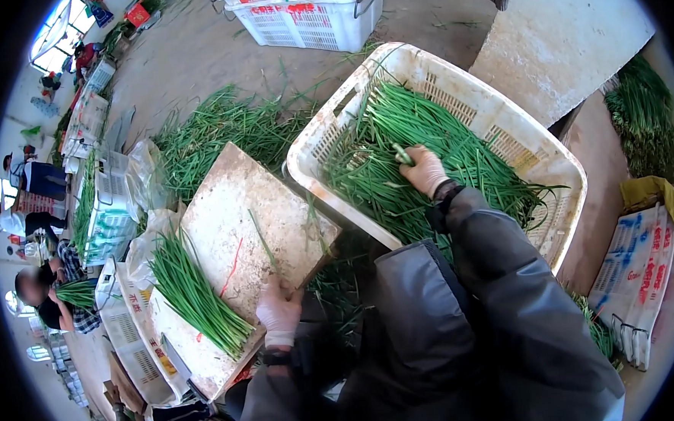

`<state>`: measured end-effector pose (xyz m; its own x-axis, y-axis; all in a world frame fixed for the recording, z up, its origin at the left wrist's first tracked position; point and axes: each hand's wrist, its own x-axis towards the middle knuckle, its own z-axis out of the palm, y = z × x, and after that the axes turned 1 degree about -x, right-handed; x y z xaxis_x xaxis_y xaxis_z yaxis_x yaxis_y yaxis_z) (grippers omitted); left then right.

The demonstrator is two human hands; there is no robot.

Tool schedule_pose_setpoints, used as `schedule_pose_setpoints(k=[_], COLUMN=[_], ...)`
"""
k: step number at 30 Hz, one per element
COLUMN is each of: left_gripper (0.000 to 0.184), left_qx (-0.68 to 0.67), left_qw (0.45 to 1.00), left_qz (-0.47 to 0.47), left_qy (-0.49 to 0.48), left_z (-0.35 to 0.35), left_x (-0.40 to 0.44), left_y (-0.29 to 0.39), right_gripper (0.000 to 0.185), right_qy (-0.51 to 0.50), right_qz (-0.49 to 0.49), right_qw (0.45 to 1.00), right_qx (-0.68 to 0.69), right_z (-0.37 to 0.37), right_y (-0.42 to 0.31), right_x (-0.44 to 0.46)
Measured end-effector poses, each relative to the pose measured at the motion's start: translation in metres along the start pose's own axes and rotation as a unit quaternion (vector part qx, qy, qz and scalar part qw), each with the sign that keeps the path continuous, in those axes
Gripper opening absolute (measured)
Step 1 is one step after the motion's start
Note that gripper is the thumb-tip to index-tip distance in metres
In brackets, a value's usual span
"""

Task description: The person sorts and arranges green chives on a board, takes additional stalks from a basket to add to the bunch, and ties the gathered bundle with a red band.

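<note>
My right hand (425, 171), in a pale glove, reaches into a white plastic crate (336, 184) heaped with garlic chives (431, 122). Its fingers are closed around a short pale-green, rod-like piece (403, 155); I cannot make out its exact kind. My left hand (279, 314), gloved too, is at the near edge of a worn, pale board (225, 193). A thin chive blade (262, 233) extends up from its pinched fingers. Left of that hand, a neat bundle of chives (196, 294) lies across the board. A red tie (232, 268) rests beside the bundle.
Loose chive trimmings (222, 133) are piled on the floor behind the board. Stacked white crates (304, 21) stand beyond. Another crate (636, 271) and a chive heap (645, 118) are at right. Crates (130, 328) line the left, where a co-worker (59, 290) holds chives.
</note>
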<state>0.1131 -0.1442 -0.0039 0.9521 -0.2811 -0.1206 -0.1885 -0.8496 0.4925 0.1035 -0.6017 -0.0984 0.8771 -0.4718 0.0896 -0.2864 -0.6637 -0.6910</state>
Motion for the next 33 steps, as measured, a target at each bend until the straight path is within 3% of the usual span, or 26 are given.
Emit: schedule_pose_setpoints(k=[3, 5, 9, 11, 15, 17, 19, 22, 25, 33], left_gripper=[0.036, 0.036, 0.036, 0.036, 0.035, 0.035, 0.035, 0.035, 0.035, 0.036], left_qx=[0.002, 0.004, -0.002, -0.006, -0.015, -0.013, -0.007, -0.006, -0.001, -0.008], left_qw=[1.000, 1.000, 1.000, 1.000, 1.000, 1.000, 1.000, 1.000, 1.000, 1.000], left_qz=[-0.005, -0.007, -0.003, 0.011, 0.012, 0.018, 0.023, 0.019, 0.014, 0.002], left_qy=[-0.001, -0.003, 0.002, 0.013, 0.012, 0.015, 0.020, 0.016, 0.010, 0.005], left_z=[0.001, -0.003, 0.001, 0.004, 0.005, 0.001, 0.004, 0.002, 0.001, -0.004], left_x=[0.000, -0.001, 0.000, 0.000, 0.000, 0.000, 0.000, 0.000, 0.001, -0.001], left_y=[0.000, 0.005, 0.000, -0.007, -0.009, -0.002, -0.006, -0.003, -0.002, 0.006], right_gripper=[0.017, 0.019, 0.024, 0.029, 0.074, 0.113, 0.124, 0.126, 0.125, 0.111], right_qy=[0.050, 0.059, 0.064, -0.009, -0.069, -0.117, -0.116, -0.145, -0.202, -0.201], right_qz=[0.065, 0.126, 0.025, 0.044, -0.047, -0.013, 0.002, -0.033, 0.020, 0.096], right_qw=[0.970, 0.973, 0.985, 0.997, 0.996, 0.983, 0.966, 0.970, 0.962, 0.938], right_qx=[0.229, 0.185, 0.157, 0.064, -0.022, -0.142, -0.230, -0.193, -0.181, -0.266], right_z=[-0.013, -0.026, -0.014, -0.005, 0.025, 0.042, 0.044, 0.051, 0.044, 0.059], right_y=[0.018, 0.016, -0.003, -0.021, -0.050, -0.062, -0.082, -0.081, -0.082, -0.106], right_x=[0.002, 0.007, 0.014, 0.022, 0.027, 0.031, 0.024, 0.022, 0.034, 0.042])
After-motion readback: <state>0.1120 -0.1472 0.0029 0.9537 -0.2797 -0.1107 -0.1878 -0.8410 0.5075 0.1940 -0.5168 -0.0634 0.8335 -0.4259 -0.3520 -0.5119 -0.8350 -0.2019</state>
